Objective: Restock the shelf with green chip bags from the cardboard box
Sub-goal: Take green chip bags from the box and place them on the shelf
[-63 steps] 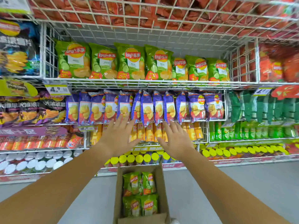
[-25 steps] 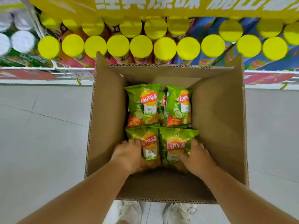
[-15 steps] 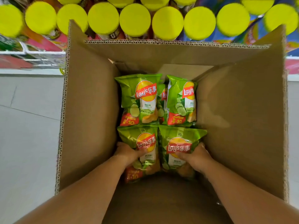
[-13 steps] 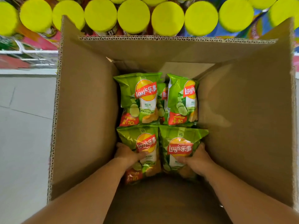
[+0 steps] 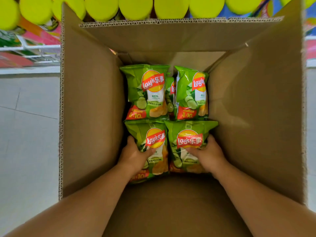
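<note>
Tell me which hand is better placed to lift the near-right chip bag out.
Right. The right hand grips the near-right chip bag, thumb across its front; the left hand is busy holding the near-left chip bag.

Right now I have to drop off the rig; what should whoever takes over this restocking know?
Left hand grips the near-left green Lay's bag. Right hand grips the near-right green Lay's bag.
Both bags sit low inside the cardboard box, not yet lifted out.
Behind them lie the far-left bag and far-right bag, with a middle bag wedged between.
The target shelf is out of view.
To do: lift both held bags, shelve them, then return for the rest.
</note>
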